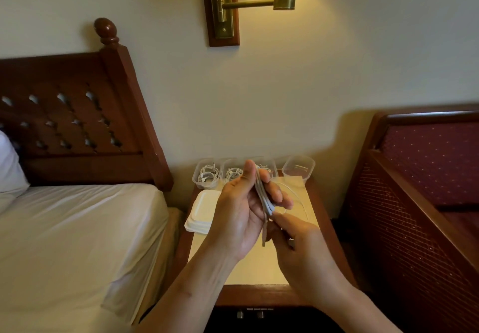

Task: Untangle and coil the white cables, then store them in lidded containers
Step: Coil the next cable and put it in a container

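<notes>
A big bed [77,242] with a white sheet is far to the left of the left hand. A dark red seat [420,190] with a wooden frame is far to the right of the right hand. Under both hands is a small wooden worktop [259,268] with a pale top.

The left hand [241,211] is up over the worktop with its palm turned sideways. Its thumb and curled fingers grip a coil of the white cable [263,195]. Just below and to the right of it, the right hand [298,242] pinches the loose end that hangs down from the coil. The rest of the cable curves away on the worktop behind the hands.

A stack of white lids [202,212] lies just left of the left hand. Behind the hands, by the wall, four clear containers [298,169] stand in a row. The left three have coiled cables in them.
</notes>
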